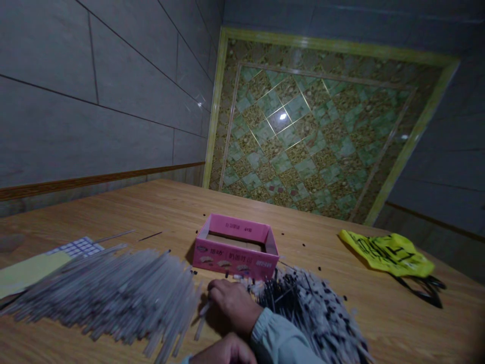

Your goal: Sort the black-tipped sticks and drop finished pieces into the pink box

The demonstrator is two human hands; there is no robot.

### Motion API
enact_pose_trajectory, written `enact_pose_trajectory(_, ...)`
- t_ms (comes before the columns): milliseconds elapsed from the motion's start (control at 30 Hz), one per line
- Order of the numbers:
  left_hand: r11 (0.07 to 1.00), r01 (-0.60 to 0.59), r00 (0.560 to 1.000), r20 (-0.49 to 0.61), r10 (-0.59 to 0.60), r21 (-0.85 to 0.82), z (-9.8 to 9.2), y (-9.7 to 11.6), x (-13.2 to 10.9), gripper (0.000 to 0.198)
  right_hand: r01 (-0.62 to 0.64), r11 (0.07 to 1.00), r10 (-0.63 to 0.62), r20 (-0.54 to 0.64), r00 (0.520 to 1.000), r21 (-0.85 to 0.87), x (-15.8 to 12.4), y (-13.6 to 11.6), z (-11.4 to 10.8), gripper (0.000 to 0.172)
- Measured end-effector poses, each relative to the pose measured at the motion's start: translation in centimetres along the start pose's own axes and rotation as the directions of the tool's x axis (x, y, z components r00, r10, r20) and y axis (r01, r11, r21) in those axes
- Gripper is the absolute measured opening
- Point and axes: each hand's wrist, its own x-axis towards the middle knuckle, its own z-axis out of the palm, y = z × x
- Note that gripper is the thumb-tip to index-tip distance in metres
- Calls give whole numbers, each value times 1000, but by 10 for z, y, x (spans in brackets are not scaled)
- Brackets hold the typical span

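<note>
My right hand [232, 302] rests low on the wooden table [159, 207], between two piles. Its fingers are curled and pinch a thin clear tube [202, 309] at the edge of a large heap of clear tubes [109, 290] on the left. A heap of thin black-tipped refills [314, 308] lies just to its right. Only the back of my left hand [224, 351] shows at the bottom edge; its fingers are hidden. An open pink cardboard box [235, 259] stands just beyond my right hand.
A yellow bag [386, 251] lies at the right with black scissors [426, 290] beside it. Yellow paper [30, 270] and a gridded sheet [79, 246] lie at the left. Small black bits are scattered around the box. Grey tiled walls stand behind the table.
</note>
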Motion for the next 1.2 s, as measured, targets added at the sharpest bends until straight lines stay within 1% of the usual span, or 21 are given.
enact_pose_trajectory(33, 1000, -10, 1000, 5, 10, -10, -1, 0, 0, 48, -92, 995, 96, -83, 992, 49, -3, 0, -2, 11)
enact_pose_trajectory(67, 1000, -10, 1000, 15, 10, -27, -2, -1, 2, 47, -185, 977, 201, -165, 966, 110, -7, -1, -5, 12)
enact_pose_trajectory(133, 995, 13, 1000, -21, -15, -101, -5, -4, 6, 45, -327, 909, 395, -285, 873, 259, -14, -2, -11, 16)
enact_pose_trajectory(167, 986, 40, 996, -77, -53, -164, -7, -7, 8, 44, -367, 867, 470, -311, 826, 337, -19, -2, -14, 18)
enact_pose_trajectory(200, 970, 44, 977, -190, -91, -238, -9, -11, 11, 43, -390, 826, 528, -315, 789, 408, -23, -3, -18, 19)
enact_pose_trajectory(233, 952, 24, 941, -315, -124, -305, -11, -14, 13, 41, -404, 786, 572, -302, 763, 467, -28, -3, -20, 20)
enact_pose_trajectory(300, 927, -51, 857, -493, -151, -372, -14, -20, 16, 40, -423, 715, 630, -250, 735, 557, -38, -6, -23, 20)
enact_pose_trajectory(333, 923, -74, 829, -538, -153, -377, -15, -21, 17, 40, -428, 670, 657, -216, 722, 606, -42, -8, -23, 19)
enact_pose_trajectory(367, 926, -85, 816, -559, -147, -368, -16, -22, 17, 41, -429, 623, 680, -181, 711, 654, -45, -11, -22, 17)
enact_pose_trajectory(433, 941, -73, 818, -559, -132, -329, -17, -23, 17, 45, -421, 545, 709, -131, 693, 726, -49, -17, -20, 14)
enact_pose_trajectory(467, 951, -59, 825, -552, -125, -304, -17, -24, 16, 47, -415, 527, 714, -121, 690, 741, -50, -21, -18, 13)
enact_pose_trajectory(500, 959, -48, 828, -548, -118, -279, -17, -24, 16, 49, -414, 531, 711, -123, 692, 739, -50, -24, -18, 10)
enact_pose_trajectory(600, 972, -22, 825, -554, -115, -234, -18, -24, 15, 52, -436, 625, 674, -167, 719, 647, -49, -33, -19, 6)
enact_pose_trajectory(667, 969, -7, 825, -548, -135, -248, -17, -23, 14, 51, -463, 685, 649, -183, 739, 562, -49, -39, -22, 9)
enact_pose_trajectory(733, 954, 5, 821, -543, -175, -300, -16, -19, 13, 46, -483, 724, 632, -193, 750, 493, -50, -45, -25, 11)
enact_pose_trajectory(833, 928, 12, 800, -553, -233, -373, -16, -12, 9, 39, -481, 745, 615, -195, 764, 463, -51, -52, -27, 15)
enact_pose_trajectory(933, 920, -24, 773, -591, -231, -391, -17, -9, 8, 38, -440, 756, 579, -183, 794, 485, -51, -51, -27, 24)
enact_pose_trajectory(967, 919, -41, 758, -611, -227, -392, -18, -10, 8, 39, -433, 755, 579, -189, 793, 493, -52, -48, -28, 26)
enact_pose_trajectory(1033, 913, -65, 715, -657, -239, -403, -20, -13, 9, 41, -451, 740, 612, -224, 758, 499, -53, -37, -30, 27)
enact_pose_trajectory(1133, 909, -66, 636, -719, -280, -412, -25, -19, 12, 45, -499, 719, 672, -302, 676, 484, -59, -15, -34, 23)
enact_pose_trajectory(1200, 924, -84, 606, -756, -249, -372, -29, -21, 13, 48, -524, 716, 686, -326, 650, 461, -65, -3, -37, 21)
